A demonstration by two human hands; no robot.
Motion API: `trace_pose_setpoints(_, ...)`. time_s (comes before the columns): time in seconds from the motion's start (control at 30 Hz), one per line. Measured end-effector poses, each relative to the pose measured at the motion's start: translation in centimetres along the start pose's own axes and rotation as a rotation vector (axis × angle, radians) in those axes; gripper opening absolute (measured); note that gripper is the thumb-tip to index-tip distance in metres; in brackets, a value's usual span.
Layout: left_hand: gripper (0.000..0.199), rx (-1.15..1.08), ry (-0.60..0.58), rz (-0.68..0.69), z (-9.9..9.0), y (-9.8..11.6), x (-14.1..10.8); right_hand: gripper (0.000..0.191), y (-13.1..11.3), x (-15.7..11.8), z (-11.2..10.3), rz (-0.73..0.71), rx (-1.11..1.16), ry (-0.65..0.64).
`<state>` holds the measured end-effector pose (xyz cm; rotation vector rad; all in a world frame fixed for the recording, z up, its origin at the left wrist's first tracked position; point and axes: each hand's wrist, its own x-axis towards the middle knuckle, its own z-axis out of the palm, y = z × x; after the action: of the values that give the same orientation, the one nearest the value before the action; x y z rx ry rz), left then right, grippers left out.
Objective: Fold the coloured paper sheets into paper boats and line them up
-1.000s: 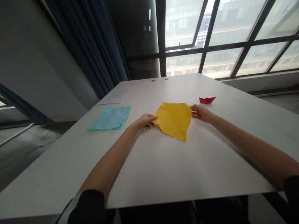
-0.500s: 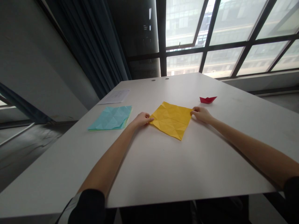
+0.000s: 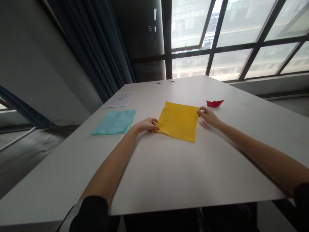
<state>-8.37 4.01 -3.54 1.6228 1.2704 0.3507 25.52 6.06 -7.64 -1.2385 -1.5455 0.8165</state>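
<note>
At the table [image 3: 169,174], left hand [image 3: 147,124] and right hand [image 3: 209,117] pinch yellow paper [image 3: 179,121] by opposite corners.

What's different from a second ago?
The yellow sheet looks flatter; its far corner shifted farther off and its left corner came nearer. The left hand moved slightly left and nearer with it. Both hands kept hold; the right hand barely moved. The blue sheet and red boat stayed put.

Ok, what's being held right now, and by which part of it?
The yellow paper, by two opposite corners: the left hand pinches the near-left corner, the right hand the far-right one.
</note>
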Motion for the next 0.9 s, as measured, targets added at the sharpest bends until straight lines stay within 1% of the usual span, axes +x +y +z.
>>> trace_pose_setpoints(0.07, 0.057, -0.058, 0.032, 0.010, 0.2, -0.1, 0.2, 0.025, 0.1, 0.0, 0.2, -0.022, 0.036, -0.053)
trace_pose_setpoints(0.1, 0.061, -0.075, 0.059, 0.018, 0.3, -0.2, 0.3, 0.027, 0.2, -0.1, 0.3, -0.024, 0.077, -0.081)
trace_pose_setpoints(0.2, 0.058, -0.095, 0.155, 0.073, 0.6, -0.4, 0.7, 0.028, 0.0, -0.4, 0.6, 0.021, 0.299, -0.168)
trace_pose_setpoints(0.27, 0.054, -0.119, 0.205, 0.123, 0.7, -0.3, 0.8, 0.023, -0.5, -0.6, 0.7, 0.100, 0.461, -0.211)
trace_pose_setpoints(0.33, 0.052, -0.154, 0.215, 0.172, 0.9, -0.1, 0.8, 0.018, -1.3, -0.8, 0.8, 0.197, 0.589, -0.238)
trace_pose_setpoints(0.4, 0.051, -0.184, 0.194, 0.231, 1.1, 0.1, 0.6, 0.016, -2.3, -1.1, 0.8, 0.265, 0.700, -0.273)
trace_pose_setpoints(0.43, 0.049, -0.196, 0.178, 0.259, 1.2, 0.1, 0.6, 0.019, -2.8, -1.3, 0.8, 0.282, 0.750, -0.297)
trace_pose_setpoints(0.53, 0.039, -0.274, 0.115, 0.300, 1.6, 0.2, 0.5, 0.023, -4.0, -1.7, 0.9, 0.347, 0.799, -0.375)
trace_pose_setpoints(0.63, 0.033, -0.426, -0.005, 0.275, 2.1, 0.2, 0.6, 0.026, -4.7, -2.0, 1.0, 0.413, 0.757, -0.409)
trace_pose_setpoints(0.7, 0.031, -0.510, -0.098, 0.255, 2.6, 0.4, 0.6, 0.027, -5.0, -2.1, 1.1, 0.431, 0.751, -0.399)
trace_pose_setpoints(0.77, 0.032, -0.560, -0.148, 0.237, 3.1, 0.7, 0.5, 0.027, -5.2, -2.2, 1.3, 0.448, 0.771, -0.386)
trace_pose_setpoints(0.83, 0.034, -0.601, -0.123, 0.222, 3.5, 1.1, 0.5, 0.026, -5.3, -2.2, 1.6, 0.478, 0.796, -0.376)
trace_pose_setpoints(0.9, 0.037, -0.651, -0.051, 0.212, 3.8, 1.5, 0.6, 0.029, -5.3, -2.2, 1.9, 0.494, 0.816, -0.357)
